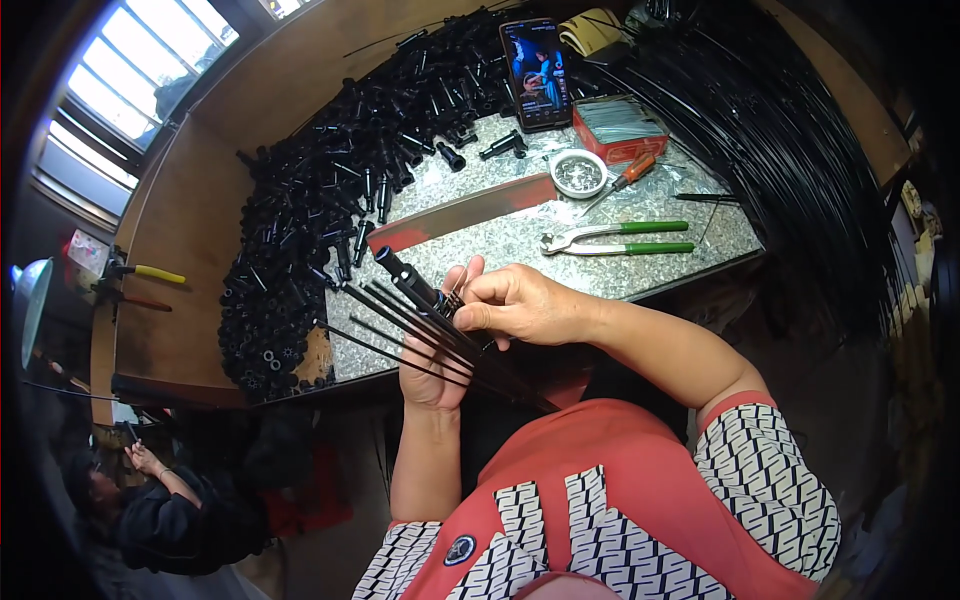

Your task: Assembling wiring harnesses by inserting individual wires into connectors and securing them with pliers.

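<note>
Right at the middle of the view, our left hand (432,372) comes up from below, palm turned toward us, fingers wrapped around a black tube (412,283) and a fan of thin black rods (400,335) gathered at it. Our right hand (520,303) reaches in from the right, forearm crossing level above our red patterned top, and its fingertips are pressed together, pinching at the rod ends just where they meet the tube, touching the left fingers. The bundle's long axis runs from upper left, where the tube's open end points toward the bench, down to lower right, where the rods pass below the right wrist toward our lap. Both hands sit on it; the right is the one at the joint. Beyond the hands lies the speckled worktop (500,240), with green-handled pincers (610,240) just past the right knuckles, a small round tin (578,172), a red box (620,128) and a propped phone (537,72) farther off. To the left, a big heap of black tubes (320,210) spreads well apart from our grip.
</note>
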The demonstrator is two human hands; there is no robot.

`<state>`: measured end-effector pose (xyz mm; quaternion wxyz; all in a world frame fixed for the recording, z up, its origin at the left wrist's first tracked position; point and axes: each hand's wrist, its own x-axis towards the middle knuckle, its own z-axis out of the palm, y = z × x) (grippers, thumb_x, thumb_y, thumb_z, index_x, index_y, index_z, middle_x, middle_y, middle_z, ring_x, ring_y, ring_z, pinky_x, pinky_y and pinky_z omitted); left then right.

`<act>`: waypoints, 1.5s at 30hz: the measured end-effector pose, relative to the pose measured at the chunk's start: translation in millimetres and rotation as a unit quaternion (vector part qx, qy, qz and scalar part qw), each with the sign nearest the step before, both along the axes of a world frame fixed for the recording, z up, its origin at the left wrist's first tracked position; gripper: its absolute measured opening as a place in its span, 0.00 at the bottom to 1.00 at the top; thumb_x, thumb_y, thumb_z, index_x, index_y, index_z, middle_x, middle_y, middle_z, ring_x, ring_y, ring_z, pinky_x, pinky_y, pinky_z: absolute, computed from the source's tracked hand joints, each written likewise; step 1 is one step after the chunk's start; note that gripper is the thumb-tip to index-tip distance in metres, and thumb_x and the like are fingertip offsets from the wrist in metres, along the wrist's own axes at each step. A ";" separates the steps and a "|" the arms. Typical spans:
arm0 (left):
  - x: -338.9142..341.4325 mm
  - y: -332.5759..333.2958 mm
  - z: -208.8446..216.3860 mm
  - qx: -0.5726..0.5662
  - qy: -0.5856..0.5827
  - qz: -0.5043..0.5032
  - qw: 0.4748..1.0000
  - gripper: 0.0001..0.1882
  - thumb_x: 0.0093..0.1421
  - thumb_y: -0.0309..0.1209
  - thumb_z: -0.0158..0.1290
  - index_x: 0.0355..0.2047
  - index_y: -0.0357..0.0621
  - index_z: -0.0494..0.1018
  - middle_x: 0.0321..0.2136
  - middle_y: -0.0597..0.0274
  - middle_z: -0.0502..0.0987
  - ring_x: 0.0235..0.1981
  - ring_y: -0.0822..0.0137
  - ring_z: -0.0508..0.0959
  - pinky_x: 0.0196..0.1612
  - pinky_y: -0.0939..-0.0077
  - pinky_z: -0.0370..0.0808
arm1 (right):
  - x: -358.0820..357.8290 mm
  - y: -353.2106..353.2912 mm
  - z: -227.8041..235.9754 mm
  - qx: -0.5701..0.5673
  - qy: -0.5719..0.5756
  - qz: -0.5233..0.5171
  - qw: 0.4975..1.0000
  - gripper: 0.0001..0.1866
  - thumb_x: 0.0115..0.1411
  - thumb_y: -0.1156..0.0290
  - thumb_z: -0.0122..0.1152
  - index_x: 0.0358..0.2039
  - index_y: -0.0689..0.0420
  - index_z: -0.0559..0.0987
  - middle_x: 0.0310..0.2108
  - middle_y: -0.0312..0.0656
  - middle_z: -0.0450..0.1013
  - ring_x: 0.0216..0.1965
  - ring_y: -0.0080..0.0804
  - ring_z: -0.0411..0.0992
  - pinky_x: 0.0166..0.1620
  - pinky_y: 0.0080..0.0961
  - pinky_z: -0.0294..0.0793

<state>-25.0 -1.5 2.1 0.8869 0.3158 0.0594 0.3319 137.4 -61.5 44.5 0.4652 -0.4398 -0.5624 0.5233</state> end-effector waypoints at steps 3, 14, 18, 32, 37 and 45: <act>0.8 0.9 -2.1 0.033 0.006 0.000 0.999 0.31 0.62 0.39 0.51 0.60 0.32 0.59 0.64 0.38 0.51 0.66 0.51 0.54 0.65 0.57 0.56 | -2.3 -0.6 -2.6 0.019 -0.013 -0.025 0.999 0.17 0.64 0.61 0.56 0.22 0.58 0.74 0.17 0.31 0.68 0.18 0.16 0.68 0.23 0.16 0.65; -9.4 -3.3 2.1 0.030 -0.021 0.007 0.999 0.31 0.62 0.40 0.51 0.59 0.31 0.60 0.65 0.40 0.50 0.65 0.51 0.57 0.64 0.58 0.59 | -6.8 -3.1 4.2 0.033 -0.040 0.007 0.999 0.17 0.63 0.60 0.56 0.21 0.58 0.73 0.16 0.32 0.68 0.17 0.17 0.67 0.22 0.17 0.64; -9.7 0.1 0.8 0.017 0.000 -0.006 1.000 0.33 0.60 0.38 0.52 0.60 0.32 0.58 0.65 0.41 0.51 0.65 0.50 0.56 0.65 0.57 0.58 | -6.7 -1.1 3.8 0.032 -0.031 0.017 0.999 0.17 0.63 0.60 0.56 0.22 0.57 0.73 0.16 0.32 0.68 0.17 0.17 0.67 0.22 0.17 0.64; -18.5 -12.4 19.6 0.124 -0.002 0.308 0.943 0.22 0.68 0.40 0.43 0.52 0.32 0.65 0.48 0.54 0.71 0.51 0.63 0.71 0.55 0.67 0.67 | -42.8 18.0 -1.4 0.286 -0.121 -0.159 0.937 0.17 0.61 0.68 0.57 0.20 0.65 0.67 0.17 0.45 0.60 0.20 0.36 0.61 0.26 0.30 0.62; -29.4 -14.0 41.5 0.262 0.166 0.373 0.874 0.16 0.57 0.18 0.56 0.47 0.32 0.71 0.39 0.64 0.76 0.36 0.78 0.74 0.41 0.85 0.70 | -49.2 25.1 -3.0 0.293 -0.147 -0.152 0.932 0.15 0.58 0.71 0.59 0.20 0.65 0.67 0.18 0.46 0.61 0.21 0.42 0.63 0.26 0.32 0.63; -49.3 3.7 45.0 0.238 0.172 0.375 0.879 0.12 0.54 0.15 0.57 0.39 0.34 0.75 0.35 0.64 0.78 0.34 0.76 0.76 0.39 0.84 0.73 | -59.7 30.4 -0.4 0.290 -0.161 -0.087 0.939 0.16 0.58 0.69 0.58 0.20 0.65 0.67 0.22 0.51 0.66 0.28 0.53 0.68 0.31 0.41 0.66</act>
